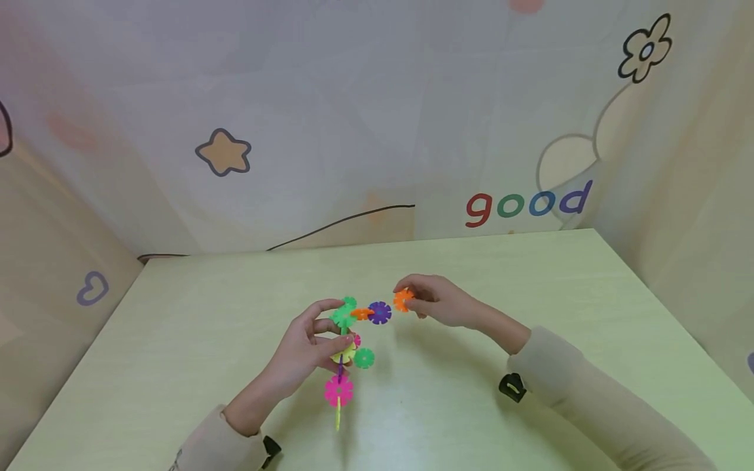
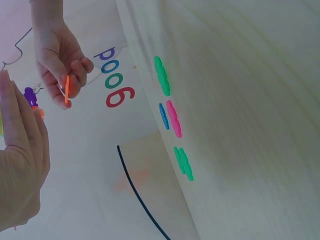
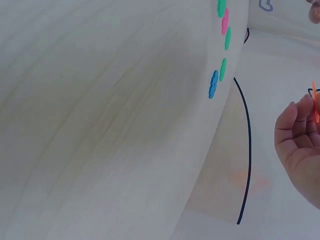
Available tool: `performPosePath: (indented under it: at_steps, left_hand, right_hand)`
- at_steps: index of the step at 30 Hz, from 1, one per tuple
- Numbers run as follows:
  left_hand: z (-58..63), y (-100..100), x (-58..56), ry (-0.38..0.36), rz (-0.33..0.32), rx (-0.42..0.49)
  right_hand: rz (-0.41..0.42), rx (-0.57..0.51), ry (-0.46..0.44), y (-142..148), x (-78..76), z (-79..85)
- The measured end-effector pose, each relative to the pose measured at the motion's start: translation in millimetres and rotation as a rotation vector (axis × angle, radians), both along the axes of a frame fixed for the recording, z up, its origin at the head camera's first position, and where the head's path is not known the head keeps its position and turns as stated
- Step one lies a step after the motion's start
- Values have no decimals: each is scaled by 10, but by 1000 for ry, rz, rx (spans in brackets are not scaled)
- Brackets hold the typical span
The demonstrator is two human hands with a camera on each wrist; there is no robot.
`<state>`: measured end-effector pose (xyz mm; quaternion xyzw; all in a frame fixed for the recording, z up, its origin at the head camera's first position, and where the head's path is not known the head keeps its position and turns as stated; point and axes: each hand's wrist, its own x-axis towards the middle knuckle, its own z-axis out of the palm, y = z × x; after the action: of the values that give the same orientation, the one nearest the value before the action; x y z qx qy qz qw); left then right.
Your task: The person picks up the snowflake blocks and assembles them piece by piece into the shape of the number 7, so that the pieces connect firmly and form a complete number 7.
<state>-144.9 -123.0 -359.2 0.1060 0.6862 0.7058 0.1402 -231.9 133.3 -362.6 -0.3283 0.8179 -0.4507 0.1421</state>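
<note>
My left hand (image 1: 312, 347) grips a joined chain of notched plastic snowflake discs, its thumb near the yellow disc (image 1: 344, 354) and a fingertip at the green disc (image 1: 343, 316) on top. From that green disc an edge-on orange disc (image 1: 362, 314) and a purple disc (image 1: 379, 313) stick out to the right. A second green disc (image 1: 364, 358) sits at the side; a pink disc (image 1: 338, 390) and an edge-on yellow one hang below. Between thumb and fingers, my right hand (image 1: 436, 301) pinches a loose orange disc (image 1: 403, 300), a small gap from the purple disc.
A pale table (image 1: 471, 405) lies under both hands. Printed cloth (image 1: 353, 131) hangs behind and at the sides. Both wrist views show several loose discs edge-on against the tabletop, among them a green disc (image 2: 162, 76), a pink disc (image 2: 174, 119) and a blue disc (image 3: 213, 84).
</note>
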Motion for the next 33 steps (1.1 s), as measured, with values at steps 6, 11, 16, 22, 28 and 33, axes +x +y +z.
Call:
performPosePath:
  at_steps: [6,11,16,22,28,33]
  left_hand:
    - [13,8,1,-16,5,3]
    - [10,7,2,-26,13,7]
    - [13,6,-2,-21,23,-3]
    - [30,8,4,0,25,-13]
    - [34,16,6,-13,29,-1]
    - [31,21,12,-21,31,3]
  right_hand:
    - [-11,-34,-11,10,103,49]
    - [-15,-60,-2,21,192,87]
    - [-19,-102,20,28,267,94]
    - [-50,-130,67,17,339,99]
    - [-93,-131,120,-3,378,81]
    - [-125,-137,152,-22,402,63]
